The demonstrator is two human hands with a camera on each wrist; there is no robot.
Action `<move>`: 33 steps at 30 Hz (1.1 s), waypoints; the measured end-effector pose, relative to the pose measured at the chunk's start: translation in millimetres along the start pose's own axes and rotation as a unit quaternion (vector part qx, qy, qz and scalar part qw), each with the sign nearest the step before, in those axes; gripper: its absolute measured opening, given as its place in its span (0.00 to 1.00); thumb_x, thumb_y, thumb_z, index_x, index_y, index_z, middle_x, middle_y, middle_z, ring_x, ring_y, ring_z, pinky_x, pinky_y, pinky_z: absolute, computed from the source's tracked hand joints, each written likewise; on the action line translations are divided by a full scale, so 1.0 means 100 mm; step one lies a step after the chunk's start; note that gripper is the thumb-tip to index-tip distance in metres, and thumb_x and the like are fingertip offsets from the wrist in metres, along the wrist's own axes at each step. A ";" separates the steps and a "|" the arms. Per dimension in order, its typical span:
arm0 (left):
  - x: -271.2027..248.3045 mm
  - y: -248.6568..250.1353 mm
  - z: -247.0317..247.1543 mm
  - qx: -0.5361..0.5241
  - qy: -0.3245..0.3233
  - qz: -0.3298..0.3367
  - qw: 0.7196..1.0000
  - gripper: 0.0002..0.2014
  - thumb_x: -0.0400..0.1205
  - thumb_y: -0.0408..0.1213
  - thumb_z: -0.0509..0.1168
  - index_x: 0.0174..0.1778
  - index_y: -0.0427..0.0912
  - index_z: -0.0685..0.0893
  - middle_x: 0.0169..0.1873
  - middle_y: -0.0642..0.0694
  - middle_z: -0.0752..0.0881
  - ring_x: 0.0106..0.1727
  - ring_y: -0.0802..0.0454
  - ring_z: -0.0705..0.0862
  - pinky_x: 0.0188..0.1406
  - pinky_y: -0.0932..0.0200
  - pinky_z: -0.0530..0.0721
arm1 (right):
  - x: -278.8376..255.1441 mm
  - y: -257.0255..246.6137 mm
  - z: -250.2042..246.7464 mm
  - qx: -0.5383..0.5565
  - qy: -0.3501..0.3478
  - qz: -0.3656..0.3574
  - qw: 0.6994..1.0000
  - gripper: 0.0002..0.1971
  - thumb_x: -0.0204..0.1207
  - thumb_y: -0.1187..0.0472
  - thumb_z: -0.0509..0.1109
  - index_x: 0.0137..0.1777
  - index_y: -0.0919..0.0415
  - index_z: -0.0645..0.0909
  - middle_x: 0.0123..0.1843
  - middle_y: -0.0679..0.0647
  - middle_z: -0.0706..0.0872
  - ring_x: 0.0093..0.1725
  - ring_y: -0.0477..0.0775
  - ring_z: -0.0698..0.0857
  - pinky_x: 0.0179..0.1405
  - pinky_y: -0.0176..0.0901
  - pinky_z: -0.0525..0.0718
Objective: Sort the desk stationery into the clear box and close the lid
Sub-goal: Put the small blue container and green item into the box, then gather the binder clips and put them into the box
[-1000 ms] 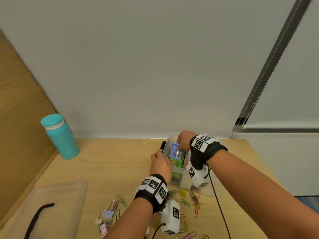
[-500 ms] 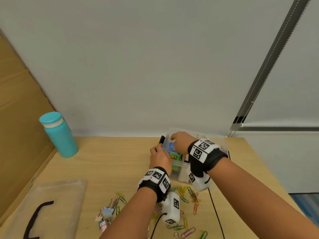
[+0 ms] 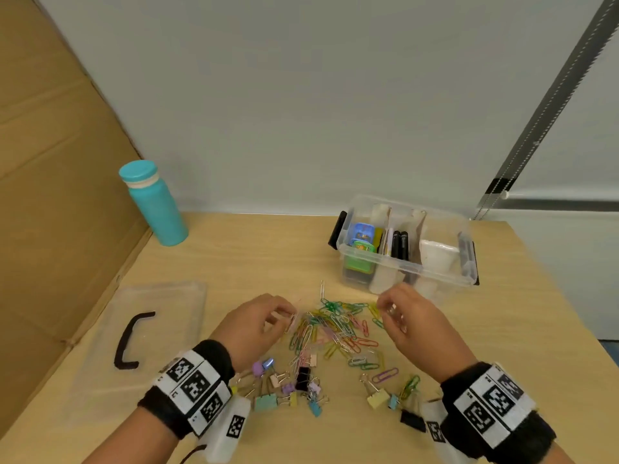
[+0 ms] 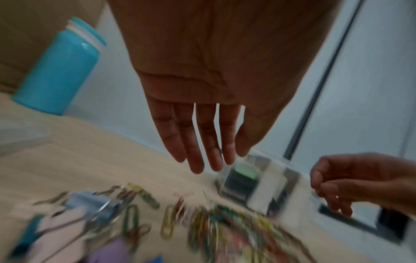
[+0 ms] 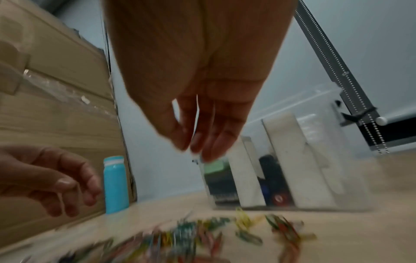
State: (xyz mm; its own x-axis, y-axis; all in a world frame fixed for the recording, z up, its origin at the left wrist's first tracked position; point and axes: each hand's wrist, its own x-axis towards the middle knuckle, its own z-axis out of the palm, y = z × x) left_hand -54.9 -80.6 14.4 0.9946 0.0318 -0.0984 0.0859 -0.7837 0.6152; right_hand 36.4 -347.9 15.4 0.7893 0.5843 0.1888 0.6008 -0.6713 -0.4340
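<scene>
The clear box [image 3: 445,274] stands open at the back right of the desk, with blue and green items [image 3: 361,242], black markers [image 3: 400,244] and a white thing in its compartments. A heap of coloured paper clips [image 3: 335,326] lies in front of it, and binder clips [image 3: 288,386] lie nearer me. My left hand [image 3: 284,316] hovers at the heap's left edge; in the left wrist view the left hand [image 4: 209,156] has straight fingers and holds nothing. My right hand [image 3: 388,313] hangs over the heap's right edge, fingers loosely curled and empty. The wrist views are blurred.
The box's clear lid [image 3: 160,296] with a black handle [image 3: 130,339] lies flat at the left. A teal bottle [image 3: 154,202] stands at the back left by a cardboard wall [image 3: 50,162]. The desk's right edge runs just past the box.
Both hands have drawn back from the box toward me and now hover over the paper clips. The blue item stays in the box's left compartment. The head view has tilted down.
</scene>
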 end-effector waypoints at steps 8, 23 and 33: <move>-0.19 0.03 0.56 0.176 -0.145 0.059 0.972 0.21 0.80 0.41 0.65 0.70 0.53 0.74 0.65 0.53 0.74 0.63 0.50 0.77 0.61 0.54 0.77 | -0.47 -0.04 0.52 -0.069 -0.290 0.097 0.950 0.18 0.67 0.46 0.74 0.52 0.52 0.74 0.52 0.48 0.78 0.47 0.51 0.80 0.40 0.42 0.76; -0.19 -0.03 0.45 0.046 -0.081 0.026 0.995 0.21 0.78 0.41 0.68 0.66 0.57 0.77 0.55 0.54 0.71 0.51 0.56 0.77 0.48 0.67 0.77 | -0.64 -0.02 0.34 0.540 -0.029 0.316 0.779 0.07 0.81 0.72 0.58 0.43 0.63 0.74 0.43 0.60 0.83 0.42 0.57 0.87 0.38 0.45 0.84; -0.26 -0.09 0.42 -0.079 -0.048 0.033 0.995 0.12 0.75 0.30 0.67 0.36 0.52 0.75 0.43 0.53 0.75 0.41 0.62 0.78 0.42 0.74 0.75 | -0.84 0.07 0.40 0.175 -0.143 0.223 0.948 0.10 0.71 0.57 0.76 0.45 0.49 0.76 0.31 0.48 0.78 0.27 0.44 0.73 0.28 0.37 0.75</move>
State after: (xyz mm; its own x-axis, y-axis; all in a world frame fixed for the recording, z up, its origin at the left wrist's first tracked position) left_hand -84.2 -100.7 -21.1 0.9889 -0.0824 -0.1238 0.0360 -0.6748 0.7371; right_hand -30.6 -383.8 -38.9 0.8579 0.4120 -0.3071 0.0975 -0.7173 -0.6899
